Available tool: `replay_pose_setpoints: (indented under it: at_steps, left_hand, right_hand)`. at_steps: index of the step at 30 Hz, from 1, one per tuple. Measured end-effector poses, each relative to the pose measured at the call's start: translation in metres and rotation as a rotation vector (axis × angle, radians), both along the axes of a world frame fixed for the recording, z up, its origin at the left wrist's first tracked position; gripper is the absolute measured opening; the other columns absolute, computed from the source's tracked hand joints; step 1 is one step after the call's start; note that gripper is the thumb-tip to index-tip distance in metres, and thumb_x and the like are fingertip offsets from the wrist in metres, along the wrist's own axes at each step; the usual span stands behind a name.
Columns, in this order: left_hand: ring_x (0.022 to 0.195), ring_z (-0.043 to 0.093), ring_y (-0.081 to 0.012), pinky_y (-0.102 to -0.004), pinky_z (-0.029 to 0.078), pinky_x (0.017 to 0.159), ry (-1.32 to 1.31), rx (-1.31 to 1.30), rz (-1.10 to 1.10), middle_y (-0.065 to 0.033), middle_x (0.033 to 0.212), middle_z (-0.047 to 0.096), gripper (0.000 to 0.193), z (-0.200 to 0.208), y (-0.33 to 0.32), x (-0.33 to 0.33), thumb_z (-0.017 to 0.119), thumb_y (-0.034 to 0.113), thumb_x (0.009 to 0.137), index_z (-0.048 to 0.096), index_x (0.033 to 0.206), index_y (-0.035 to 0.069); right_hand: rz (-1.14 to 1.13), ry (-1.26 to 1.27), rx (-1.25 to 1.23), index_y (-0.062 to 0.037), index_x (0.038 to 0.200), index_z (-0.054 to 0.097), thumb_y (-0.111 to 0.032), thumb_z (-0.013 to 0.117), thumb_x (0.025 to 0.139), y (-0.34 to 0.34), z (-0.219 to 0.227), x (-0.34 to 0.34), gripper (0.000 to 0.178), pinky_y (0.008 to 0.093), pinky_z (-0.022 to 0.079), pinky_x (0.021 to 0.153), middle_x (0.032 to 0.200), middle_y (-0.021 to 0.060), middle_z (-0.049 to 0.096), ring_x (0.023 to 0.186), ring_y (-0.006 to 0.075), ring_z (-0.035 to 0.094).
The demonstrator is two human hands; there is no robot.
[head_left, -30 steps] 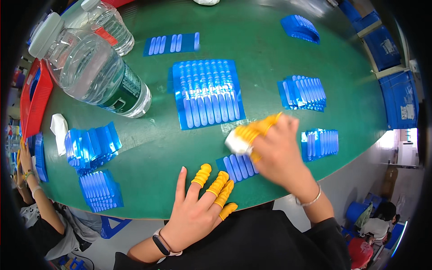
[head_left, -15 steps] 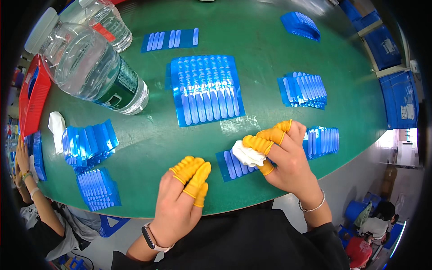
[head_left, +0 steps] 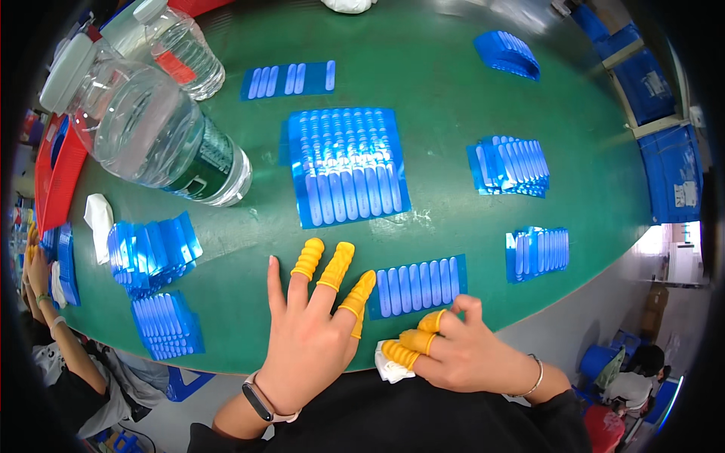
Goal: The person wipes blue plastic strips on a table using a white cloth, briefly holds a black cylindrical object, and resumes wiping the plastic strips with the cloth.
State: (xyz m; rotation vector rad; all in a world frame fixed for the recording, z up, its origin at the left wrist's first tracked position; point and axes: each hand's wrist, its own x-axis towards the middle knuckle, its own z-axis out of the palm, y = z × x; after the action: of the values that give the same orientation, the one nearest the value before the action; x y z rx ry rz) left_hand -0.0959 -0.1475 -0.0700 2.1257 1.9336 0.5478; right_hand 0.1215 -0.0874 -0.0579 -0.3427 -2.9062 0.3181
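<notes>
A blue film strip (head_left: 418, 288) bearing a row of pale oblong pieces lies flat near the table's front edge. My left hand (head_left: 307, 330), with yellow finger cots on several fingers, rests with its fingers spread just left of it; the cotted index finger and thumb meet the strip's left end. Nothing shows in its grip. My right hand (head_left: 466, 349), also in yellow cots, is closed on a crumpled white wipe (head_left: 392, 364) at the table edge, below the strip. Its thumb is hidden. Beyond both hands lies a larger blue sheet (head_left: 349, 167) of the same pieces.
Stacks of blue strips lie at the left (head_left: 153, 253) and right (head_left: 538, 252). A large water bottle (head_left: 162, 132) and a smaller one (head_left: 185, 57) stand back left, near a red basket (head_left: 57, 174). At the far left a co-worker's hands (head_left: 36, 268) handle blue strips.
My right hand has moved off the strip toward me with the wipe, uncovering the strip. My left hand has spread its fingers and moved to the strip's left end.
</notes>
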Motion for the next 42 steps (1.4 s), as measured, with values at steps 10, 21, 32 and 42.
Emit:
replay_pose_setpoints:
  at_steps: [10,21,32,42]
  left_hand:
    - [0.134,0.042,-0.0403,-0.0684,0.021,0.112,0.011,-0.008,-0.11,-0.0132,0.138,0.054,0.045,0.002,0.013,0.027,0.076,0.03,0.081,0.069,0.122,0.013]
    - [0.135,0.046,-0.0317,-0.0727,0.02,0.11,0.027,-0.137,-0.172,-0.0092,0.135,0.057,0.045,0.003,-0.036,0.011,0.071,0.029,0.088,0.063,0.129,0.011]
    - [0.131,0.051,-0.0307,-0.0714,0.021,0.111,-0.019,-0.123,-0.307,-0.0028,0.132,0.06,0.05,-0.003,-0.058,-0.013,0.077,0.034,0.081,0.066,0.128,0.02]
    - [0.12,0.06,-0.0188,-0.0616,0.033,0.112,-0.086,0.036,-0.342,-0.0002,0.125,0.065,0.033,-0.013,-0.067,-0.02,0.07,0.022,0.086,0.071,0.119,0.028]
  right_hand:
    - [-0.671,0.131,0.132,-0.0083,0.101,0.072,-0.006,0.078,0.065,0.037,-0.017,0.037,0.036,0.0421,0.035,0.084,0.103,0.0056,0.064,0.093,0.0281,0.052]
    - [-0.483,0.613,-0.752,-0.0062,0.102,0.075,-0.011,0.079,0.072,-0.007,-0.015,0.059,0.03,0.0389,0.05,0.082,0.097,0.0079,0.07,0.088,0.0271,0.065]
    - [-0.319,0.591,-1.032,-0.0036,0.109,0.074,-0.004,0.081,0.073,-0.072,-0.02,0.05,0.036,0.0474,0.048,0.097,0.1,0.0065,0.067,0.092,0.0268,0.062]
    - [-0.406,0.628,-1.137,-0.0007,0.108,0.073,-0.008,0.081,0.077,-0.078,-0.025,0.038,0.033,0.044,0.048,0.092,0.106,0.0085,0.073,0.09,0.0241,0.065]
